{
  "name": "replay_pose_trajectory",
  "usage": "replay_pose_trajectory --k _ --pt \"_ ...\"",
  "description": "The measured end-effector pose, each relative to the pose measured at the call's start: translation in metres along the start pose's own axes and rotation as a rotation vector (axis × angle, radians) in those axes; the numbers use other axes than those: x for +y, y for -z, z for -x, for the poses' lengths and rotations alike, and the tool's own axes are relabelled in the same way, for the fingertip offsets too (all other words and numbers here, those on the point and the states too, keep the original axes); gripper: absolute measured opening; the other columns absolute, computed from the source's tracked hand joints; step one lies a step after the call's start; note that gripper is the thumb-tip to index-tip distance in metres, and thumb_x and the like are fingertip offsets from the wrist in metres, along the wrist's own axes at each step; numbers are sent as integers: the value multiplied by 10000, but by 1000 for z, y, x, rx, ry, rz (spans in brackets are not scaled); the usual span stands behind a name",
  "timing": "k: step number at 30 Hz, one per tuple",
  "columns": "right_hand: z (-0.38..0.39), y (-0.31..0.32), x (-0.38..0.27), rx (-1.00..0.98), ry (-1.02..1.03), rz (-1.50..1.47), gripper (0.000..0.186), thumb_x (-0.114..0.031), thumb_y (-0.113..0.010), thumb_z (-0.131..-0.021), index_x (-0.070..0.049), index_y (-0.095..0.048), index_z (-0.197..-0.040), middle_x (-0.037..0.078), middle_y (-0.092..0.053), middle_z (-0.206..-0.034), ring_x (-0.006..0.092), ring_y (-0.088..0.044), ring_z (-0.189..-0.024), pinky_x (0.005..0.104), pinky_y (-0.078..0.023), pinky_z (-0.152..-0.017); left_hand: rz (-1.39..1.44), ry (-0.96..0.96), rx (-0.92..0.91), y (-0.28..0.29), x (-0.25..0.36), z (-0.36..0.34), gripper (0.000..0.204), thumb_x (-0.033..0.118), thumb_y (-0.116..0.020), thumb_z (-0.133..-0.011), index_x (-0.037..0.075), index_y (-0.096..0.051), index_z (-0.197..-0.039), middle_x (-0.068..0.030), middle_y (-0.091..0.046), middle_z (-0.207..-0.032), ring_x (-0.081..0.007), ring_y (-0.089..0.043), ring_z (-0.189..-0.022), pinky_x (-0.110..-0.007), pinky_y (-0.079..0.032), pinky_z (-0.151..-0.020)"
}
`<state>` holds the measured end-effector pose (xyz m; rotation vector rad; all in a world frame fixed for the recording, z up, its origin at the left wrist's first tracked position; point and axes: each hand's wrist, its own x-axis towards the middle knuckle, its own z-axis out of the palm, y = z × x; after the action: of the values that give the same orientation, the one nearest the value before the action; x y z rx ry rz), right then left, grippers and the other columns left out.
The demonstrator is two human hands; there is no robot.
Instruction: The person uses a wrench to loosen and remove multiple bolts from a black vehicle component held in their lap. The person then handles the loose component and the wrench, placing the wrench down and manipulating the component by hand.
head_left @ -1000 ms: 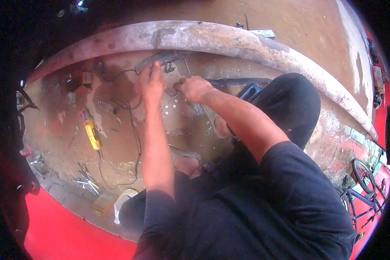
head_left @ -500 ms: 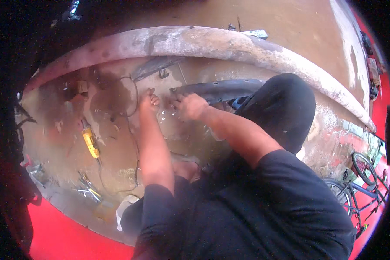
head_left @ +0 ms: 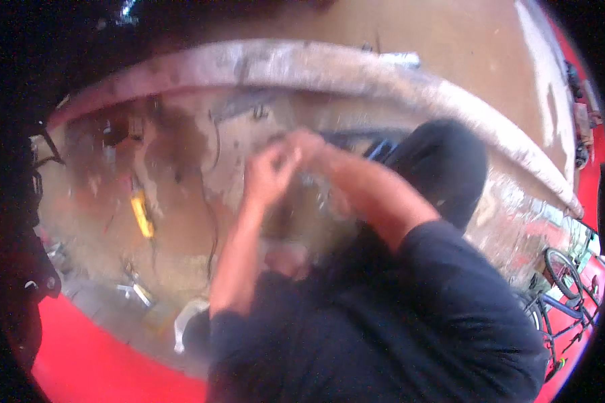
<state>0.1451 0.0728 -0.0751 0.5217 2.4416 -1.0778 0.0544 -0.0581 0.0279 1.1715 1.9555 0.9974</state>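
Observation:
My left hand and my right hand meet above the floor in front of me, both blurred by motion. The left fingers are curled in toward the thumb; whatever they hold is too small or blurred to make out. My right hand's fingers are hidden where the hands come together. Behind my right hand lies a long dark curved panel, partly covered by the hand and my raised knee.
A yellow corded power tool lies on the floor at the left, with hand tools nearer me. A thick pale curved beam spans the far side. A bicycle is at the right.
My right hand has lifted off the end of the dark panel and moved to my left hand. The left hand has shifted right and nearer, so the two now meet.

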Motion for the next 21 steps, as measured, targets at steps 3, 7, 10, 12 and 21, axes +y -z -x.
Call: replay_pose_trajectory --k 3,7,10,12,21 --pt "-6 -5 0 87 -46 -21 246 -323 -673 -913 -177 -794 -1069 100 -778 -1121 300 -736 -1066 464 -585 -939 -87 27 32 -6 9 12 388 325 -780 -947 -1 -755 -1155 -168 -783 -1071 -229 -742 -1040 -374 -567 -929" --pt "-1 -12 -8 367 7 31 312 -232 -614 -932 -109 -758 -1181 167 -749 -1210 344 -715 -1133 457 -566 -985 185 -135 200 -8 1 -2 355 307 -766 -945 -31 -746 -1054 -188 -774 -962 -252 -742 -911 -373 -564 -840" --pt "10 -6 -7 99 44 111 427 -248 -597 -953 -93 -665 -1346 196 -706 -1305 374 -670 -1215 469 -534 -1035 74 -60 221 -9 18 0 329 299 -771 -938 -7 -752 -1056 -172 -777 -948 -261 -752 -899 -378 -570 -834" --pt "17 6 -9 204 10 81 471 -261 -594 -957 -74 -628 -1389 210 -700 -1308 389 -651 -1240 471 -521 -1052 42 1 215 -6 47 11 304 289 -768 -940 7 -753 -1055 -157 -781 -951 -263 -757 -894 -376 -573 -827" --pt "151 101 -92 902 365 -113 531 -48 -555 -889 -71 -564 -1419 222 -580 -1390 464 -617 -1197 525 -529 -997 -348 -916 127 22 204 86 182 198 -819 -846 60 -754 -946 -124 -755 -827 -294 -749 -725 -374 -580 -668"
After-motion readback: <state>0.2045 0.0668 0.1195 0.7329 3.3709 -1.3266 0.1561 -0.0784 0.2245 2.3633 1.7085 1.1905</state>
